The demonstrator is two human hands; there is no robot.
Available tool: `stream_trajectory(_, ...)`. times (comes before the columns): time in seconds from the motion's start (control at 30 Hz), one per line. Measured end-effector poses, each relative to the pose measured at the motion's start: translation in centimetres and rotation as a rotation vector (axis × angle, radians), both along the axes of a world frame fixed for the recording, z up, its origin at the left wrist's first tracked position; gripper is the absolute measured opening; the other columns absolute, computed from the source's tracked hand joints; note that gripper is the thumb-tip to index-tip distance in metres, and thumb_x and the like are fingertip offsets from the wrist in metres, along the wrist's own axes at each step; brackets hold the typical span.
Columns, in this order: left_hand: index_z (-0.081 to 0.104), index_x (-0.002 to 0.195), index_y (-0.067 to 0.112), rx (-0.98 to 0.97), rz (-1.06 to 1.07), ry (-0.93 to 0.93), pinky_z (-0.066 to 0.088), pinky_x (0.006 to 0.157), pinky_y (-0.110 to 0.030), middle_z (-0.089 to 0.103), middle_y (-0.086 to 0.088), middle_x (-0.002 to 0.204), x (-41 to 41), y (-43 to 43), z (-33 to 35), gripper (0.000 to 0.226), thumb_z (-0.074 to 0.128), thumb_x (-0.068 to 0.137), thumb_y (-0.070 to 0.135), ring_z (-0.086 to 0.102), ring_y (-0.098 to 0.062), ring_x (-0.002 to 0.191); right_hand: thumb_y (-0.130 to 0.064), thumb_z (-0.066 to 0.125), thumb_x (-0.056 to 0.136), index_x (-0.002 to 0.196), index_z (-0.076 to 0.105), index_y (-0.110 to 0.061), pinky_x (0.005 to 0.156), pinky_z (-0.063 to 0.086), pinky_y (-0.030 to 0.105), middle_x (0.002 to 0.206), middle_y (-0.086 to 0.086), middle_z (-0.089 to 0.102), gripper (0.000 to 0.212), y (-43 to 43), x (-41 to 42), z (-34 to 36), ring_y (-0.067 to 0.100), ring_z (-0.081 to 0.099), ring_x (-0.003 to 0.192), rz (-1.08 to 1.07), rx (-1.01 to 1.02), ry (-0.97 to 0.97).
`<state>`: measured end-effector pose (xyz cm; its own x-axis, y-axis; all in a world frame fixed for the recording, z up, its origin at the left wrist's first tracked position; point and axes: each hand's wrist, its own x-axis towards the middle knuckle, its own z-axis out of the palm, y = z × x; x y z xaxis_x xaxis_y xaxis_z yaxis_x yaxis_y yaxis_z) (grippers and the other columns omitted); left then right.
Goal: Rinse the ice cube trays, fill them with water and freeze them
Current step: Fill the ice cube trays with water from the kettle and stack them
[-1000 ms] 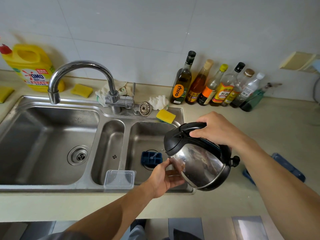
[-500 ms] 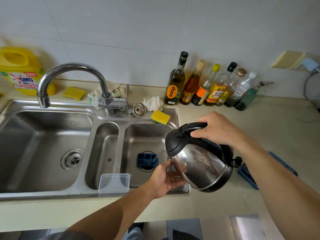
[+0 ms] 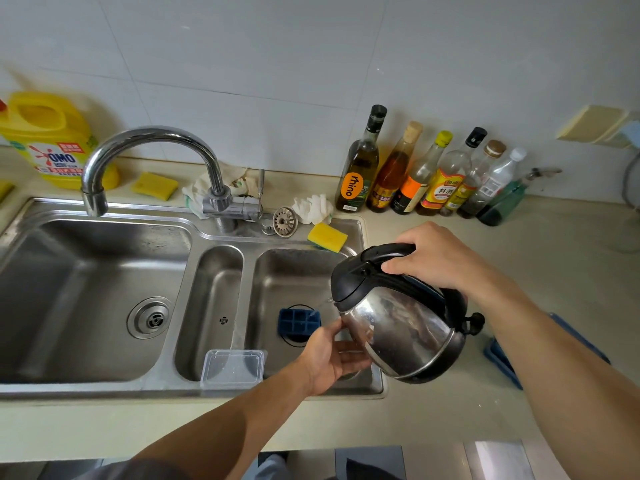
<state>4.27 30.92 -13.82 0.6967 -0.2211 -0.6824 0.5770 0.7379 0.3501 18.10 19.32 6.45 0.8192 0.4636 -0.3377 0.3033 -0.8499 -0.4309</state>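
Blue ice tray flat over right-basin drain; second blue tray on counter, part hidden.

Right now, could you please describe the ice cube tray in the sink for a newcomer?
Start at the steel sink and take its right basin. Over the drain is the ice cube tray, the only dark blue gridded thing there.

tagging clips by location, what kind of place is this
Most likely a home kitchen: a steel sink with a tap, a row of oil and sauce bottles, and a kettle tipped over the sink.
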Motion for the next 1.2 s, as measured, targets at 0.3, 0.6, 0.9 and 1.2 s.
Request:
stream_trajectory(0.3,0.063,0.132,0.006,-0.018,0.07,0.04,0.06,0.084,-0.046,0.071,-0.024,0.115,-0.4,1.6,-0.2,0.04,0.048,0.105,0.033,0.073,-0.036,0.097,-0.031,0.08,0.081,0.075,0.073,-0.022,0.057,0.04,0.03,0.071,0.0,0.068,0.012,2.2,0.2,-0.4,0.017,0.063,0.069,0.039,0.009,0.024)
stream_trajectory(0.6,0.059,0.136,0.004,-0.001,0.104,0.044,0.061,0.077,-0.043,0.072,-0.023,0.113,-0.8,3.0,-0.2,0.044,0.042,0.107,0.033,0.073,-0.033,0.093,-0.031,0.08,0.081,0.071,0.069,-0.029,0.057,0.039,0.03,0.072,-0.002,0.067,0.016,3.9,0.2,-0.5,0.014,0.063,0.071,0.066,0.021,0.03)
stream_trajectory(0.9,0.067,0.125,0.005,-0.021,0.075,0.04,0.061,0.075,-0.043,0.073,-0.024,0.112,-0.3,1.8,-0.1,0.041,0.043,0.107,0.034,0.074,-0.034,0.092,-0.031,0.079,0.083,0.087,0.077,-0.019,0.06,0.045,0.032,0.077,0.0,0.07,0.012,2.4,0.3,-0.3,0.017,0.065,0.075,0.046,0.015,0.023)
stream_trajectory(1.2,0.064,0.13,0.009,-0.025,0.011,0.012,0.06,0.084,-0.045,0.073,-0.023,0.114,0.2,0.0,-0.2,0.039,0.045,0.106,0.033,0.073,-0.036,0.099,-0.031,0.08,0.081,0.08,0.076,-0.021,0.059,0.045,0.033,0.073,-0.001,0.071,0.011,0.0,0.6,-0.4,0.017,0.066,0.071,0.003,0.011,-0.009)
